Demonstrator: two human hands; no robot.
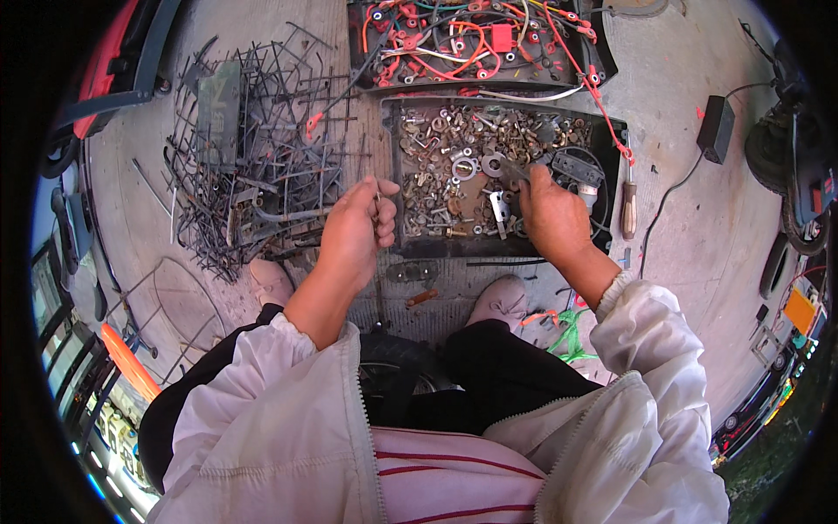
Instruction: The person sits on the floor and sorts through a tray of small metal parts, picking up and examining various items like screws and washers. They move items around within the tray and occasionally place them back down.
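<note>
A black plastic tray [504, 247] filled with loose bolts, nuts and washers lies before me. At its left edge my left hand [360, 219] is curled around a small metal piece [378, 196], mostly hidden by the fingers. My right hand [553, 206] is over the tray's right part, its fingertips at a flat, dark metal piece [514, 171]; they seem to pinch it. Left of the right hand lies a shiny metal bracket [500, 208]. Two larger metal rings, one a flat washer [492, 165], lie near the tray's middle. A black device with a cable [576, 168] rests at the right.
A second black tray [452, 85] holds cables with red-sleeved ring terminals. A tangled heap of thin metal rods [262, 157] lies left. On the right are a screwdriver [629, 209] and a black power adapter [716, 130] with its cord. Green plastic strips [571, 335] lie near my right shoe.
</note>
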